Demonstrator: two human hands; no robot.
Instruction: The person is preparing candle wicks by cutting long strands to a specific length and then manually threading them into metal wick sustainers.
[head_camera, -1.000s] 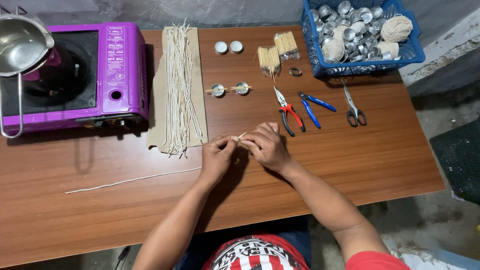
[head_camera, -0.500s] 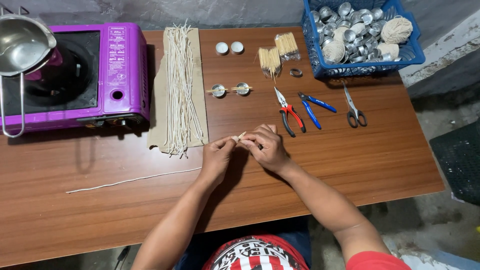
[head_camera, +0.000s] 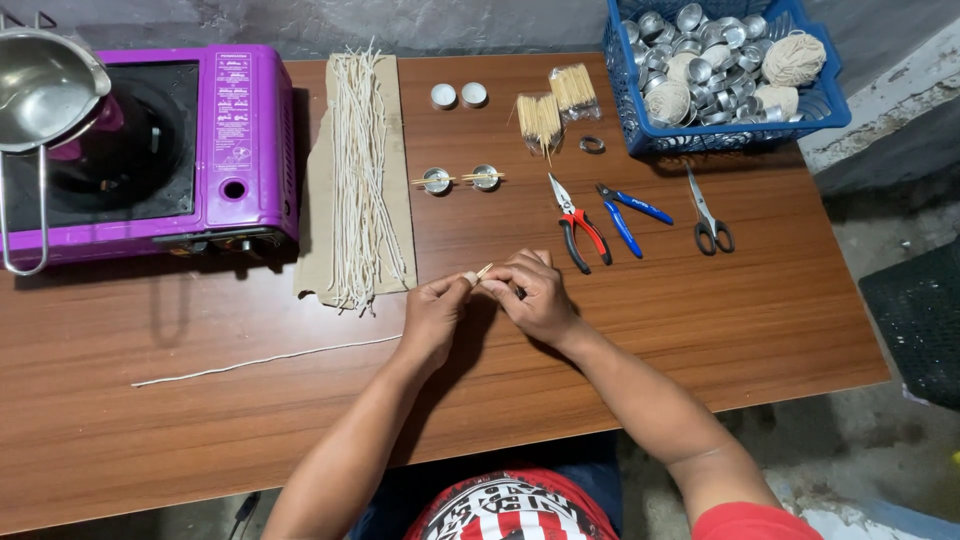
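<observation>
Small sticks (head_camera: 482, 271) pinched between both sets of fingertips, just above the table (head_camera: 760, 310) at mid-front, below the red pliers (head_camera: 577, 226). Left hand (head_camera: 437, 312) and right hand (head_camera: 535, 292) both closed tight on the sticks, touching. Best done, at a guess, by keeping ends level, grip firm, elbows steady, clear of the loose string (head_camera: 265, 360).

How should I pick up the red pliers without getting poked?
Take the red pliers by the two red-and-black handles, which point toward the person. Come from that near side: the metal nose points away, toward the toothpick bundles, and the handles lie flat on the table.
</observation>
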